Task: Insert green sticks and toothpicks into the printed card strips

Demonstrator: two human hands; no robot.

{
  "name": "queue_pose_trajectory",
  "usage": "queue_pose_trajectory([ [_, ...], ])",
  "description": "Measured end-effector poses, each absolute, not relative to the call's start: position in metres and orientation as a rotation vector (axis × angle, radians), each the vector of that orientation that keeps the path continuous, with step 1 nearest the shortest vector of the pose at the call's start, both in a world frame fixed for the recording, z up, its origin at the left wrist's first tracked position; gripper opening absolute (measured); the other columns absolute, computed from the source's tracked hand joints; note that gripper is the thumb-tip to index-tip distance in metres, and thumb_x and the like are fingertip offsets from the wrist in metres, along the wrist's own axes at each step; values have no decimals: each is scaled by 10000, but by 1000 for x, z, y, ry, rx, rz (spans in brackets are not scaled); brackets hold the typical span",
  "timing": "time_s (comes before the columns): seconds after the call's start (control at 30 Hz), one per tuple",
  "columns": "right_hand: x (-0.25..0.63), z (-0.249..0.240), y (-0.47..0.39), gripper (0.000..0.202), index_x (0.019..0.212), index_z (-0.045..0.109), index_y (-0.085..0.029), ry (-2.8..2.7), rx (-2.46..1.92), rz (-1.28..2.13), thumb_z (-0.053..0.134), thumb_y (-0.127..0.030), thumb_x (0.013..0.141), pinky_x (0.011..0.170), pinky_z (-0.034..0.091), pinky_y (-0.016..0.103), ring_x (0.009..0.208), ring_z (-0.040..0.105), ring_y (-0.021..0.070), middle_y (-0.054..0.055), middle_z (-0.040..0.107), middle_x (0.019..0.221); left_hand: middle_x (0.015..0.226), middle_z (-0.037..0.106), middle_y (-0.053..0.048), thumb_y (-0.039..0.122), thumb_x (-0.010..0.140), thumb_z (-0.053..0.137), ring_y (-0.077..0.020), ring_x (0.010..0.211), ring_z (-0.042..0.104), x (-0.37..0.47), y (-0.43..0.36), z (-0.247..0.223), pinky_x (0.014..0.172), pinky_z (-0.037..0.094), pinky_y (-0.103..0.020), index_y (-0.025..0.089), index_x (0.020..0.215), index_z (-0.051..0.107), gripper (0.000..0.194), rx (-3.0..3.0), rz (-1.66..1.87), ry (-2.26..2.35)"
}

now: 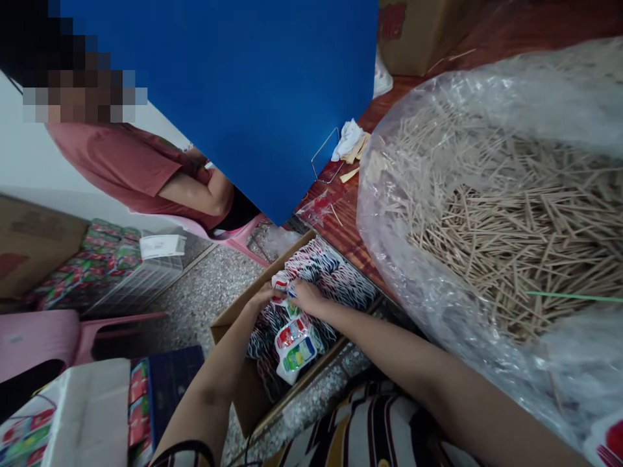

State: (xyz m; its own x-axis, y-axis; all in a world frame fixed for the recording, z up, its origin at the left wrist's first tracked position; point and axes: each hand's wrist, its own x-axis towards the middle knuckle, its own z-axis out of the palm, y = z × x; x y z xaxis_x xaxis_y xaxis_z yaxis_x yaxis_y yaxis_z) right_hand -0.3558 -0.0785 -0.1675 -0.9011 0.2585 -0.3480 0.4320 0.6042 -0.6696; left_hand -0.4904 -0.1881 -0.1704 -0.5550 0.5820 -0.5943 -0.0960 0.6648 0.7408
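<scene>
Over an open cardboard box (228,316), my left hand (265,295) pinches a small white packet with red print (281,283). Close beside it, my right hand (307,298) has its fingers closed at the packet's right edge; the fingertips are partly hidden. Below the hands hangs or lies a strip of printed labels (296,344) in red, green, blue and white. Bundles of twisted cord-like strands (335,275), white with red and dark colours, fill much of the box under my hands.
A big clear plastic bag (384,240) of thin wooden sticks (516,240) lies on the red-brown table (341,207) at right. A blue panel (253,84) stands ahead. Left are a seated person (141,162), a crate of packets (141,279), a pink stool (39,340) and a foam box (87,415).
</scene>
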Motion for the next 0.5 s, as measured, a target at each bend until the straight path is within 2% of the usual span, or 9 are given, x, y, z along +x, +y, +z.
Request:
queue_pose_trajectory([
  [0.17, -355, -171, -83, 340, 1193, 533, -151, 2650, 592, -1160, 549, -323, 900, 831, 510, 411, 990, 595, 204, 87, 577, 1164, 810, 695, -53, 164, 387, 836, -251, 806, 649, -483, -200, -191, 746, 503, -352, 116, 845, 647, 498, 314, 1017, 2208],
  [0.27, -349, -167, -85, 419, 1249, 478, -127, 2713, 564, -1186, 586, -271, 870, 827, 501, 384, 981, 605, 223, 129, 570, 1159, 953, 666, -88, 191, 417, 852, -274, 959, 621, -469, -207, -193, 786, 487, -339, 140, 954, 594, 598, 248, 1079, 2421],
  [0.33, -342, -163, -85, 464, 1267, 455, -127, 2769, 515, -1222, 610, -235, 843, 832, 489, 354, 989, 606, 231, 159, 528, 1210, 1002, 638, -104, 240, 459, 856, -269, 987, 611, -458, -209, -193, 776, 485, -334, 149, 1019, 544, 647, 183, 1118, 2529],
  [0.4, -336, -158, -82, 426, 1242, 476, -152, 2827, 462, -1268, 602, -228, 842, 862, 470, 336, 1022, 590, 223, 153, 471, 1274, 951, 636, -99, 312, 535, 834, -251, 914, 632, -446, -207, -195, 724, 494, -325, 138, 1017, 526, 598, 124, 1150, 2568],
  [0.5, -325, -151, -76, 324, 1186, 522, -171, 2901, 429, -1349, 542, -187, 862, 918, 434, 322, 1093, 541, 206, 121, 443, 1296, 845, 643, -82, 417, 712, 710, -224, 790, 648, -427, -196, -201, 656, 506, -318, 109, 955, 563, 418, 80, 1200, 2519],
])
